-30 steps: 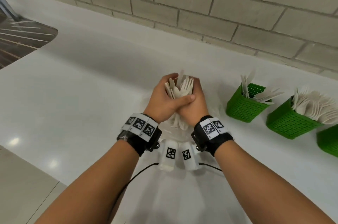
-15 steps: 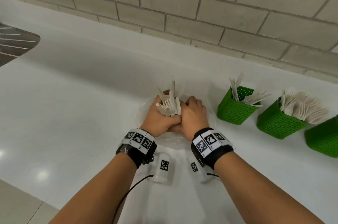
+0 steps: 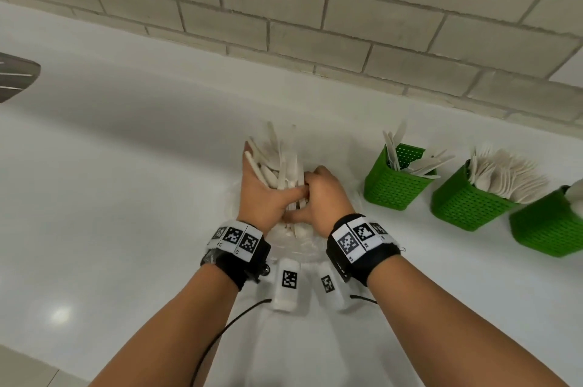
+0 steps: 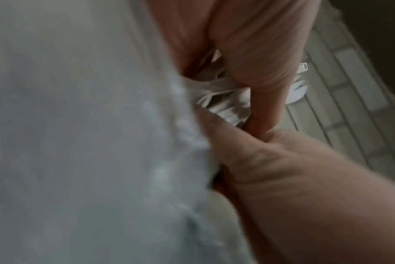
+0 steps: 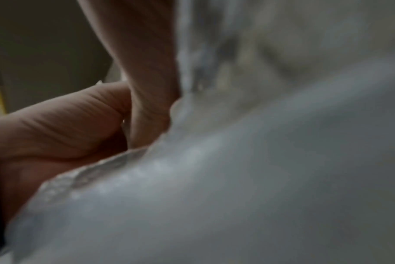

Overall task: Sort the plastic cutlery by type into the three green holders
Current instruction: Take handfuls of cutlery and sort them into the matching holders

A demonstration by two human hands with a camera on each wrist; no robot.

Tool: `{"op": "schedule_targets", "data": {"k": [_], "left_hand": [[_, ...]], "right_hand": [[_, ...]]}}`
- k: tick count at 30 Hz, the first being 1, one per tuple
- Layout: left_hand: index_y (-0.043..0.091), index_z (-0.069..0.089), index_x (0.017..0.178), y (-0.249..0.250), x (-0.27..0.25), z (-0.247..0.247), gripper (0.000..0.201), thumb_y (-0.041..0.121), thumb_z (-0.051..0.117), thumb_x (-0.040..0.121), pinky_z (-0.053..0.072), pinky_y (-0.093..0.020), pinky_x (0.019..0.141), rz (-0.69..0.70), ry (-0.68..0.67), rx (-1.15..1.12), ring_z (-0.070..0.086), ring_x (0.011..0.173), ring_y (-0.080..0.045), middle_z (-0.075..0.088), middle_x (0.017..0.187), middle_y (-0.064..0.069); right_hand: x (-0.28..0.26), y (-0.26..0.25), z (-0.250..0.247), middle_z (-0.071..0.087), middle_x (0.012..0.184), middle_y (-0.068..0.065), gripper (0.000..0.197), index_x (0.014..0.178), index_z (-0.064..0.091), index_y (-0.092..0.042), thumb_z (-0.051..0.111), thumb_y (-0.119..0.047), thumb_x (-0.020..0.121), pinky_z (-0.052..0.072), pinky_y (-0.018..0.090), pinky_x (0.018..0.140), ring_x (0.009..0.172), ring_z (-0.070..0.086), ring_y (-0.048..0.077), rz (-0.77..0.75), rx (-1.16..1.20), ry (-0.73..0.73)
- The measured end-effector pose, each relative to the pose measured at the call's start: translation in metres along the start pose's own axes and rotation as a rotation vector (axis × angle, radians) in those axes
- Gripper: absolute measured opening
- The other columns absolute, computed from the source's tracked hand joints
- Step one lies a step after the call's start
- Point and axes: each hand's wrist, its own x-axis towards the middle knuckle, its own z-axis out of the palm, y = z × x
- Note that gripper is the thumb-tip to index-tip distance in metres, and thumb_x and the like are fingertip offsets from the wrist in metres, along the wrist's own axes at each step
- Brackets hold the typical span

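1. Left hand (image 3: pixel 263 197) grips a mixed cutlery bundle (image 3: pixel 277 162), fingers curled round the handles; the bundle has dropped lower onto the clear plastic bag (image 3: pixel 296 244) than a second ago.
2. Right hand (image 3: pixel 321 197) pinches the handle ends, fingers curled.
3. Three green holders: near (image 3: pixel 391 187), middle (image 3: pixel 463 206), far (image 3: pixel 549 225), all beside on the right, unchanged.
4. Likely picking out one type next.

White cutlery bundle (image 3: pixel 277 165) beside green holders (image 3: pixel 394 184)

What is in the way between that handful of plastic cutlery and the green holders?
Nothing visible. Both hands, left hand and right hand, hold the cutlery bundle, and only bare white counter lies between it and the nearest green holder.
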Motion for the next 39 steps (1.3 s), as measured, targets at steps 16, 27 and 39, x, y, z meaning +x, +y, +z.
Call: {"op": "schedule_targets", "data": {"k": [16,27,39], "left_hand": [[0.003,0.07,0.089,0.017,0.004,0.001,0.03,0.002,0.078,0.06,0.055,-0.029,0.065,0.081,-0.231,0.217,0.071,0.077,-0.016,0.073,0.081,-0.009],[-0.003,0.07,0.079,0.033,-0.002,0.014,0.013,-0.01,0.072,0.069,0.058,-0.031,0.06,0.083,-0.085,0.205,0.071,0.069,-0.019,0.071,0.073,-0.015],[0.014,0.067,0.072,0.079,-0.044,0.107,0.013,0.015,0.074,0.062,0.058,-0.043,0.062,0.218,-0.293,0.319,0.069,0.068,-0.02,0.069,0.066,-0.003]], "right_hand": [[-0.012,-0.011,-0.011,0.072,0.109,0.011,0.044,0.109,0.071,-0.009,0.085,-0.012,0.068,0.05,0.037,0.094,0.103,0.066,0.026,-0.022,0.268,0.098],[-0.016,-0.011,-0.021,0.062,0.098,0.005,0.054,0.111,0.065,-0.011,0.087,-0.02,0.063,0.047,0.025,0.073,0.086,0.061,0.02,-0.037,0.08,0.106],[-0.1,0.037,-0.083,0.069,0.106,-0.001,0.057,0.114,0.064,-0.011,0.088,-0.017,0.063,0.053,0.026,0.083,0.094,0.064,0.01,0.04,0.332,0.352]]}}
